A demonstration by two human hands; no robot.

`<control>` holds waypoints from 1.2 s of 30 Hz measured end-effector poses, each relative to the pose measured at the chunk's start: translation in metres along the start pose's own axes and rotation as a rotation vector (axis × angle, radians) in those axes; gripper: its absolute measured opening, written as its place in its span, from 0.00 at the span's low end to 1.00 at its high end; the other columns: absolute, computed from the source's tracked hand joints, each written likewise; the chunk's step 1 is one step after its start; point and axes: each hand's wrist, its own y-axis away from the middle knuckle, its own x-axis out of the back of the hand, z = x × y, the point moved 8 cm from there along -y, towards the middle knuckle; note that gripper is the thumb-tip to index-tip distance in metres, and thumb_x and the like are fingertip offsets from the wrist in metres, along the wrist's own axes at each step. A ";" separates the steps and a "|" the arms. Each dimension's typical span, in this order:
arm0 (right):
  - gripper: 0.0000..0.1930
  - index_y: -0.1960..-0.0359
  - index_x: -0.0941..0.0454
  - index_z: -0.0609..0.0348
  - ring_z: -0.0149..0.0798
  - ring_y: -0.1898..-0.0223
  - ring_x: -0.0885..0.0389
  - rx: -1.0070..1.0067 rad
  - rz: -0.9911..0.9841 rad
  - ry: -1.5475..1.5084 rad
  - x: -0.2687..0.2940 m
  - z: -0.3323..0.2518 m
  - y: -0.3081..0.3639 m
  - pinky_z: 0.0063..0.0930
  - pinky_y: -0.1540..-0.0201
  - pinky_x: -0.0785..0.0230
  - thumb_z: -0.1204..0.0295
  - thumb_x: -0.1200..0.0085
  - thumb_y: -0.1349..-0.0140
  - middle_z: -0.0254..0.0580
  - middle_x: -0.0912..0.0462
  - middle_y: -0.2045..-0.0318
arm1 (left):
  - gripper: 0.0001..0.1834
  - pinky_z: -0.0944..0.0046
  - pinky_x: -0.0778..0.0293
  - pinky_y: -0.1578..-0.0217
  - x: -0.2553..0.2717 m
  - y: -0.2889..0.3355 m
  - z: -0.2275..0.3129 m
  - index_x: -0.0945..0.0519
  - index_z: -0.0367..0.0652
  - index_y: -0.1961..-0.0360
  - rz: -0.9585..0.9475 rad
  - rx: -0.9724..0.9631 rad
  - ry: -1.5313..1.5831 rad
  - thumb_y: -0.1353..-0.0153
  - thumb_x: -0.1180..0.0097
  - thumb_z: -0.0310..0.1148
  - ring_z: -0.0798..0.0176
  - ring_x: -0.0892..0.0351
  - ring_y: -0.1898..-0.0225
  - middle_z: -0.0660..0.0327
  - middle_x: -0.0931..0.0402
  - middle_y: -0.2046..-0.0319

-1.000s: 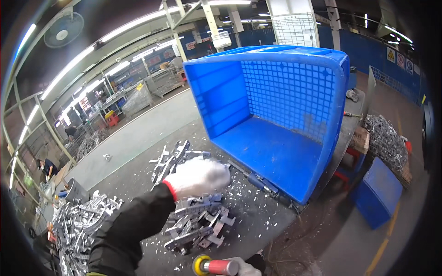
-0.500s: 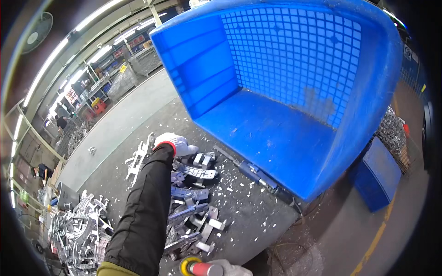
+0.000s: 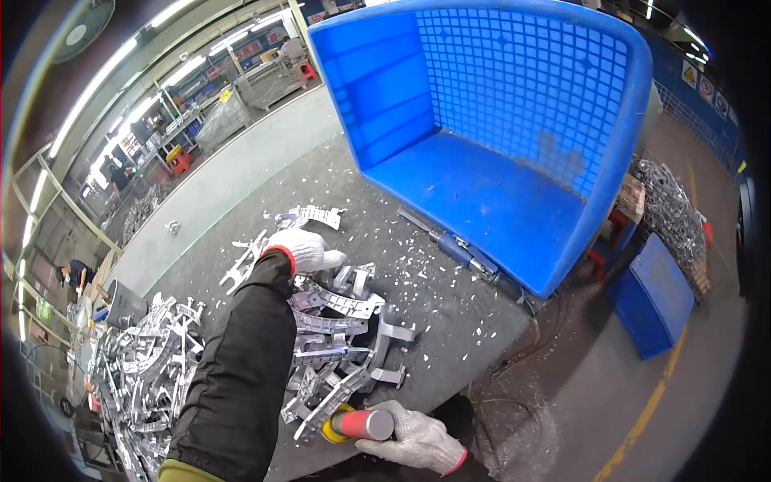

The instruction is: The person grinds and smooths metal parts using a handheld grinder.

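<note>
My left hand, in a white glove, reaches over the far end of a row of silvery metal brackets. Its fingers curl downward and their tips are hidden; whatever lies under them cannot be made out. Beyond it lies another bracket, and one more bracket is beside the wrist. Close to me, my right hand, also gloved, is closed around a red cylindrical tool with a yellow ring-shaped end. That yellow end is beside the nearest bracket of the row.
A large blue crate lies on its side at the dark tabletop's far right. A dark tool lies along the table near it. At left is a heap of brackets; a blue box is on the floor at right.
My view has shifted. My left hand has drawn back, and a bracket now shows beyond it. My right hand has come further into view with the red tool, nearer to the brackets.
</note>
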 end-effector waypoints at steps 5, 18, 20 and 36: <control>0.36 0.42 0.28 0.58 0.55 0.50 0.15 0.038 -0.034 -0.145 -0.019 0.005 -0.005 0.44 0.47 0.25 0.41 0.36 0.40 0.57 0.15 0.55 | 0.33 0.47 0.21 0.51 -0.001 0.031 0.011 0.10 0.49 0.60 0.068 -0.027 -0.121 0.35 0.54 0.66 0.44 0.15 0.55 0.51 0.13 0.61; 0.26 0.47 0.25 0.62 0.30 0.68 0.14 -0.056 0.038 -0.346 -0.020 0.016 -0.003 0.29 0.63 0.20 0.65 0.28 0.42 0.42 0.13 0.64 | 0.18 0.55 0.33 0.75 0.020 0.302 0.065 0.25 0.50 0.79 0.758 -0.141 0.003 0.40 0.34 0.46 0.57 0.25 0.82 0.63 0.30 0.86; 0.25 0.47 0.26 0.62 0.29 0.69 0.15 0.057 0.077 -0.393 -0.021 0.009 -0.001 0.28 0.65 0.20 0.67 0.29 0.41 0.41 0.14 0.65 | 0.22 0.50 0.31 0.73 -0.048 0.312 0.056 0.24 0.48 0.74 0.542 -0.031 0.195 0.39 0.36 0.55 0.55 0.19 0.79 0.60 0.22 0.80; 0.26 0.46 0.31 0.64 0.33 0.78 0.19 -0.162 0.736 0.014 -0.085 -0.037 0.053 0.30 0.77 0.21 0.65 0.35 0.41 0.45 0.18 0.68 | 0.20 0.46 0.27 0.51 -0.187 0.365 -0.071 0.20 0.52 0.45 0.410 -0.151 0.703 0.37 0.40 0.44 0.41 0.28 0.47 0.48 0.27 0.53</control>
